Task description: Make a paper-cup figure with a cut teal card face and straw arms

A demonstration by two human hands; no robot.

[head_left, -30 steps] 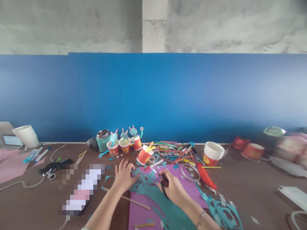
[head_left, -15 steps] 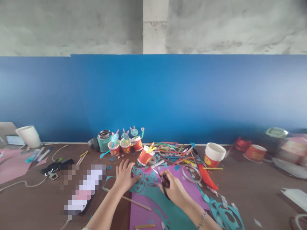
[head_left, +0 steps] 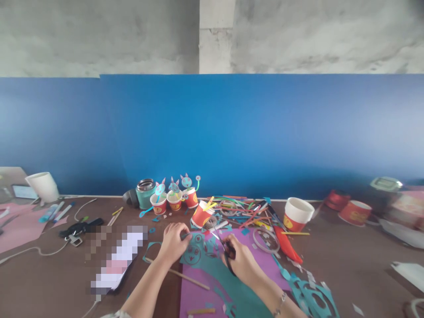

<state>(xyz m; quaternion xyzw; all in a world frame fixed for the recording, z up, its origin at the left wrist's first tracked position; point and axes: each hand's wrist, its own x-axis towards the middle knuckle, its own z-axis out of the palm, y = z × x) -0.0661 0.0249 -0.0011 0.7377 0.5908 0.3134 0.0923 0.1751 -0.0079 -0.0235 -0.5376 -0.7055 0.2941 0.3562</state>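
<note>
My right hand (head_left: 239, 258) grips black-handled scissors (head_left: 228, 260), their blades pointing up and left over the teal paper. The teal sheet (head_left: 241, 287) lies on a purple sheet (head_left: 190, 300) and bears a drawn round face (head_left: 192, 254) and other outlined shapes. At the sheet's upper left corner is my left hand (head_left: 175, 242), fingers curled, with a small dark thing at the fingertips that I cannot make out. A thin wooden stick (head_left: 190, 280) lies across the purple sheet's left edge.
Behind the hands stand several red-and-white paper cups (head_left: 159, 205), some with rabbit faces, and a teal flask (head_left: 145, 194). A heap of coloured pipe cleaners (head_left: 245, 210) and a larger cup (head_left: 297, 214) are at the back. Teal scraps (head_left: 314, 298) lie right, a phone (head_left: 119, 260) left.
My left hand has gone from fingers spread on the teal paper to curled at its corner, uncovering more of the drawn face. The right hand still holds the scissors in nearly the same place.
</note>
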